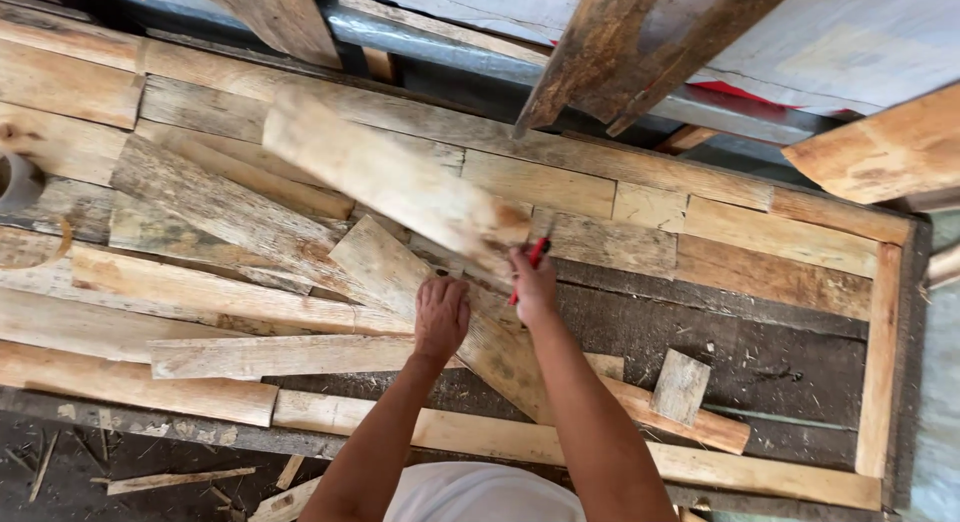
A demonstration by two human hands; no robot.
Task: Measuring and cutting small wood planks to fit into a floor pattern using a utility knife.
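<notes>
Wooden board point(385, 172) – right hand point(533, 287); red pencil point(532, 260); left hand point(441, 317) – one plank point(440, 302).

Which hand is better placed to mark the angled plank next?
Right. The right hand already grips the red pencil over the angled plank, tip near its surface. The left hand lies palm-down on that plank, seemingly steadying it, and holds no tool.

Pale tan plank point(390, 177), red pencil point(535, 254), weathered grey-brown boards point(760, 272)

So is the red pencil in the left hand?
No, the red pencil sits in the right hand, while the left hand lies flat on a plank.
</notes>
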